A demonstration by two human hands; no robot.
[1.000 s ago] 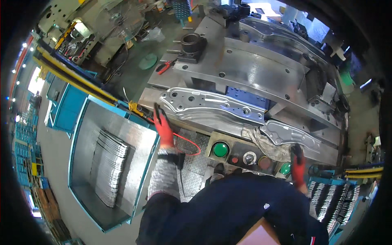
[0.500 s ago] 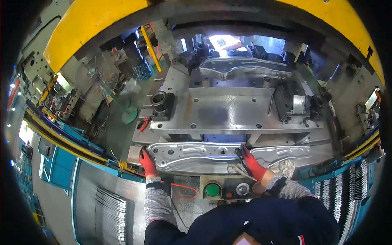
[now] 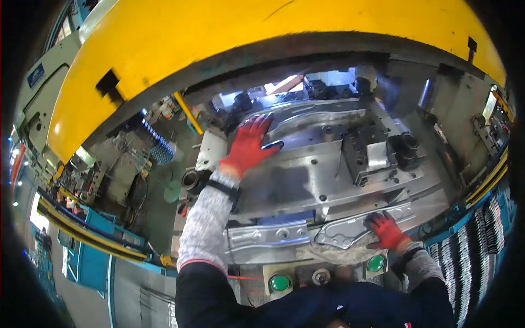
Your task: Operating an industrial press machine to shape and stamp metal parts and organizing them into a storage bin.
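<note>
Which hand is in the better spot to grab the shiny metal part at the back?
Probably the left hand: it is stretched forward to the left end of the back metal part. The right hand is down at the front metal part.

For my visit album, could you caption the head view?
Red-gloved left hand spread over the rear metal panel's left end, right hand at the front right panel, yellow machinery arching above.
</note>
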